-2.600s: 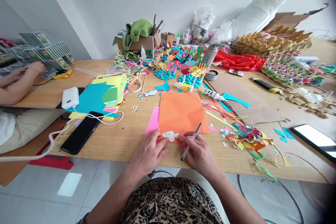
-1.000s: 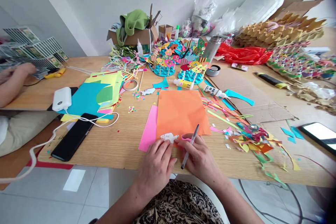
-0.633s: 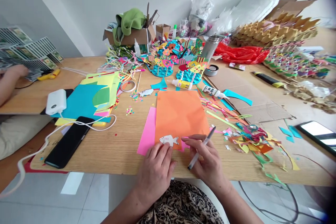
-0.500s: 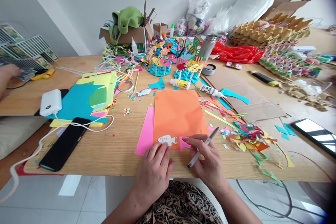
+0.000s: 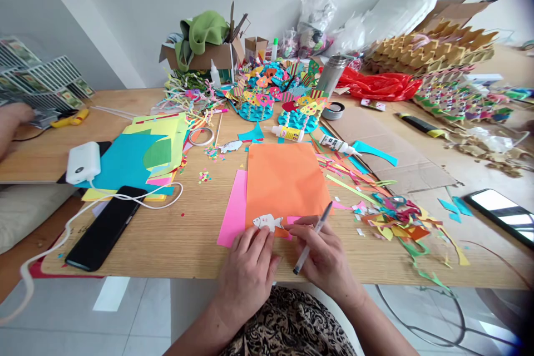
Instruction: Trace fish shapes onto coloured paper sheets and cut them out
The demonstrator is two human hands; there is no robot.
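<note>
Fish of white paper, dark outline, small reddish marks on the body, lying flat on the near edge of an orange sheet, head to the left, tail to the right. Left hand: palm down, fingers loosely bent and close together, fingertips resting on the lower edge of the fish; underside hidden, cannot tell what, if anything, under the palm. Right hand: half closed around a slim pen, slanted across the fingers, dark end toward the front edge of the bench; fingertips just beside the tail, contact too fine to tell. Pink sheet under the orange one, showing along its left side. Just beyond the orange sheet: bottle with yellow label, bottle with dark label to its right, second paper fish off to the left. Further back, coloured fish on blue bases, with a steel flask behind. To the left, stack of coloured paper and black phone, white cable across both. To the right, heap of paper scraps. Far left, another person's hand, blurred.
</note>
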